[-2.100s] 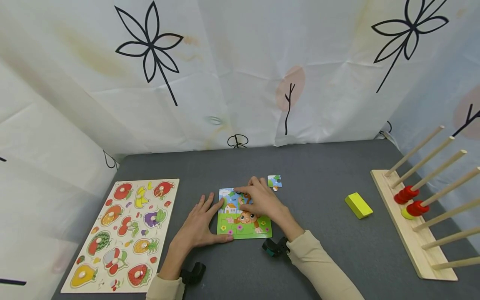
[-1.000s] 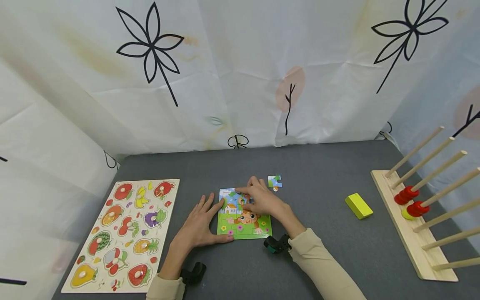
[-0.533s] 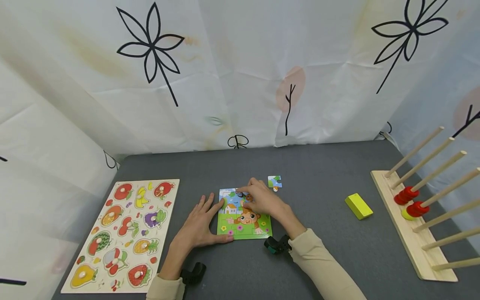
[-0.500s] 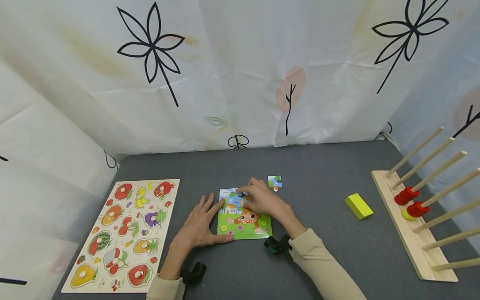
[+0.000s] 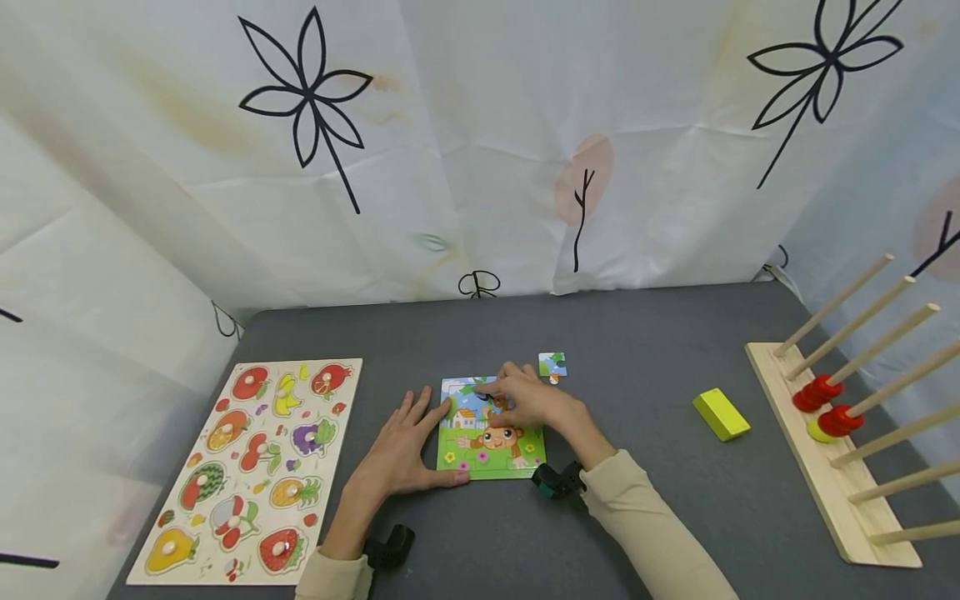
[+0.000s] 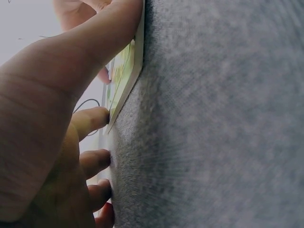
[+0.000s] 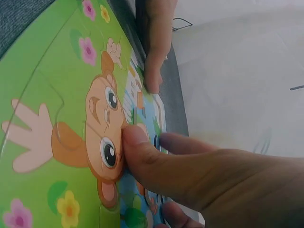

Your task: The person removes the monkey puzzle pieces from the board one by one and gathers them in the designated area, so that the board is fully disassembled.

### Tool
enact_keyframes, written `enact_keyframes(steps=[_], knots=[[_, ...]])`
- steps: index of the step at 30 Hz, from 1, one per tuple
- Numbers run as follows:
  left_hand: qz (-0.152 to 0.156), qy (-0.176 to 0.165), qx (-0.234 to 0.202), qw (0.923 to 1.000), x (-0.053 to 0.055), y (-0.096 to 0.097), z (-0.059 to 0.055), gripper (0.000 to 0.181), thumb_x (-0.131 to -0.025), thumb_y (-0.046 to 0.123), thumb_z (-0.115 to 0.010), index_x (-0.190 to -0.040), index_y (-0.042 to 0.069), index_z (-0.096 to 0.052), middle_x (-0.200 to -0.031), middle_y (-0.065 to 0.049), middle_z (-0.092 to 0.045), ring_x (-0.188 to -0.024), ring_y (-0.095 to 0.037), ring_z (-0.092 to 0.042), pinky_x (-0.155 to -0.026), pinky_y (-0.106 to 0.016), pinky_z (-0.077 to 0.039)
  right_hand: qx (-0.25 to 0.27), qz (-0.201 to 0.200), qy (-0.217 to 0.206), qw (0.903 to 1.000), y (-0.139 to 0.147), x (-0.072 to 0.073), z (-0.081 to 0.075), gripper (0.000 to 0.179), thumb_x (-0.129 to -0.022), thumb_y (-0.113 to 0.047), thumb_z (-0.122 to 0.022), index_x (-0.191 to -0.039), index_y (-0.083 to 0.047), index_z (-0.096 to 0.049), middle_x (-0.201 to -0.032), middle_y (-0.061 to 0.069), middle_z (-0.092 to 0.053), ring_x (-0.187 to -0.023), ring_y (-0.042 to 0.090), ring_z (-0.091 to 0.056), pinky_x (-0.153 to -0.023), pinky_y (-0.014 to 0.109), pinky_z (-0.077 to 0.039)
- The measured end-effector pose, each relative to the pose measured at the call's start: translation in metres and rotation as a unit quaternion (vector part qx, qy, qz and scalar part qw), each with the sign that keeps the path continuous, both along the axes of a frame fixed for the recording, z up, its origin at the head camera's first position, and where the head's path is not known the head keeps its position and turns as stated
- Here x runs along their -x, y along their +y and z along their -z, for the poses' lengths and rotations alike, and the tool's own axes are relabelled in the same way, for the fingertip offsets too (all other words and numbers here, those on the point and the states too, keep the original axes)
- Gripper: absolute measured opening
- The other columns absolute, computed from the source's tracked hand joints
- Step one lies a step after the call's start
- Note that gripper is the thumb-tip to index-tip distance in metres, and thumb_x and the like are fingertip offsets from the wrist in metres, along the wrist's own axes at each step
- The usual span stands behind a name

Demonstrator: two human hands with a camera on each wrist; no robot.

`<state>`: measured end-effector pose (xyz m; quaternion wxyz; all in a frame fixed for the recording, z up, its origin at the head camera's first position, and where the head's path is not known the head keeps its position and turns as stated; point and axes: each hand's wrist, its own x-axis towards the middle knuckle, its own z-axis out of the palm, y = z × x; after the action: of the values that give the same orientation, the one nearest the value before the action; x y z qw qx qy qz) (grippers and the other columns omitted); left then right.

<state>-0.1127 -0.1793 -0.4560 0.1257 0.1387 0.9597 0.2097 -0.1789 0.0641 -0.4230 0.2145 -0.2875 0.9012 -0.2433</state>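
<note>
Head view, centre: left hand (image 5: 401,452) spread, bracing the puzzle (image 5: 467,457); right hand (image 5: 538,400) pinching an upper piece (image 5: 496,405), seemingly seating it; pressing flush likely comes next; right fingertips slightly lower than two seconds ago; left wrist view, left: forefinger meets puzzle edge; right wrist view, centre: thumb and forefinger bent.

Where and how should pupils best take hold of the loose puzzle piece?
The loose puzzle piece lies flat on the table, so I'd probably come from above and pinch its straight far edge and tabbed near edge between the fingers.
</note>
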Motion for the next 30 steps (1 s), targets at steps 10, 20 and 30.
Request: enact_keyframes(steps=[10,20,30], knots=[[0.001,0.002,-0.002,1.0000,0.000,0.001,0.000,0.110,-0.071,0.067,-0.082,-0.160,0.019,-0.037,-0.171,-0.019,-0.019,-0.159,-0.046,-0.013,-0.126,-0.065,-0.022,-0.020,-0.040,-0.007,0.9990,0.005,0.002,-0.001,0.055,-0.096,-0.016,-0.073,-0.148,-0.021,-0.057,-0.115,0.008,-0.054,-0.091,0.020,-0.036,-0.077,0.032,-0.035],[-0.001,0.004,0.001,1.0000,0.000,0.001,0.001,0.111,-0.071,0.069,-0.082,-0.161,0.021,-0.036,-0.171,-0.018,-0.019,-0.159,-0.045,-0.012,-0.125,-0.066,-0.022,-0.018,-0.054,0.053,0.9970,0.006,-0.002,-0.001,0.051,-0.094,-0.021,-0.075,-0.143,-0.016,-0.061,-0.107,0.007,-0.055,-0.088,0.017,-0.035,-0.075,0.029,-0.036],[-0.001,0.002,0.002,1.0000,-0.001,0.002,-0.001,0.111,-0.071,0.068,-0.082,-0.160,0.020,-0.037,-0.171,-0.018,-0.019,-0.159,-0.045,-0.012,-0.127,-0.063,-0.022,-0.024,-0.053,0.092,0.9941,0.012,-0.006,-0.005,0.054,-0.092,-0.027,-0.075,-0.144,-0.019,-0.061,-0.101,0.005,-0.056,-0.086,0.016,-0.036,-0.073,0.027,-0.037]])
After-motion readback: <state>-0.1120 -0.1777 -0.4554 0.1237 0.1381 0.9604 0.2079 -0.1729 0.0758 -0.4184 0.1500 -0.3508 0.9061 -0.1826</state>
